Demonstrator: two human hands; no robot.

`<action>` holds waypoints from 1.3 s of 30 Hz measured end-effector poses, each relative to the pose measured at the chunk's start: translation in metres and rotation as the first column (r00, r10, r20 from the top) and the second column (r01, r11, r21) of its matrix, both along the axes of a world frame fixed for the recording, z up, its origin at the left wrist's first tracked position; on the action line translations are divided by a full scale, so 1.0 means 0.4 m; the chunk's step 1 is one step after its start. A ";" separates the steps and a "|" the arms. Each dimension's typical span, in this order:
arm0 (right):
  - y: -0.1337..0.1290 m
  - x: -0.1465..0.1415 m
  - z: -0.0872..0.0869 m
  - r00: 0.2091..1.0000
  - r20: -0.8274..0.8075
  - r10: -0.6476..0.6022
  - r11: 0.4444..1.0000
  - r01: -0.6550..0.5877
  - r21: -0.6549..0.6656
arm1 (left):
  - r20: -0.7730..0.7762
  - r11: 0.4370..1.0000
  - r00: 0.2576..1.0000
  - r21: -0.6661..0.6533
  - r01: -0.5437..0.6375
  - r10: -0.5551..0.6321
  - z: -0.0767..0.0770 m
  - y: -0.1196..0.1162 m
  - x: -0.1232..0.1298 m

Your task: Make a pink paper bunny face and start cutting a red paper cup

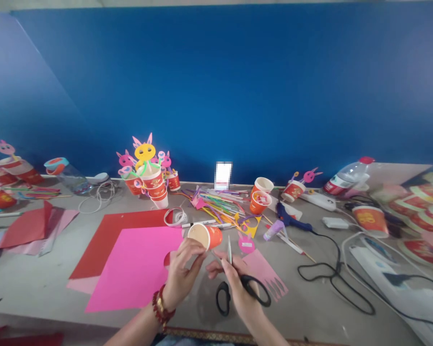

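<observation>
A red-orange paper cup [215,237] lies tipped on its side in the grip of my left hand [184,269], its pale open mouth turned toward the left. My right hand [238,283] is closed around a pair of scissors [257,290] with black handles. The blades point up and away from me, just right of the cup, and the handle loops are spread apart. Pink paper with cut-out slots [265,271] lies right of my right hand. Beyond it is a small pink rabbit-head cutout [246,243]. A bright pink sheet [130,269] lies left of my left hand.
Colourful pipe cleaners [220,204] are heaped at the middle back, near a lit phone [223,175]. Decorated cups [150,180] stand back left. A blue glue gun [292,218] trails its cord rightward, near a bottle [350,178] and a power strip [386,283].
</observation>
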State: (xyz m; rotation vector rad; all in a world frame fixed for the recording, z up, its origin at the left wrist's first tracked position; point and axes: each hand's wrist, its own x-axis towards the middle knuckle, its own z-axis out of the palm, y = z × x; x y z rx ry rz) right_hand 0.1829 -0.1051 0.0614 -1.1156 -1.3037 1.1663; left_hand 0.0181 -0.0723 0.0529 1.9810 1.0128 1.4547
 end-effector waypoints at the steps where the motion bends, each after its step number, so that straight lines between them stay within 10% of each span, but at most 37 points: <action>1: 0.000 0.006 0.005 0.993 0.110 0.031 0.998 -0.037 0.048 | 0.012 0.999 1.000 -0.032 0.013 -0.012 0.003 0.000 -0.003; 10: 0.006 0.015 0.029 0.880 0.474 -0.033 0.923 -0.155 0.352 | -0.094 0.983 0.994 -0.168 -0.074 0.059 0.040 -0.006 -0.006; 23: -0.007 -0.025 0.003 0.997 0.062 -0.043 0.998 0.040 0.048 | 0.063 0.973 0.989 -0.196 -0.118 0.132 -0.001 -0.030 0.025; 32: -0.007 -0.007 0.024 0.937 0.349 0.012 0.976 -0.087 0.198 | 0.454 0.861 0.885 -0.485 0.152 0.100 0.025 -0.019 0.019; 39: -0.005 -0.020 0.028 0.988 0.153 0.026 0.993 -0.043 0.113 | 0.590 0.819 0.772 -0.548 0.169 0.235 0.006 -0.036 0.045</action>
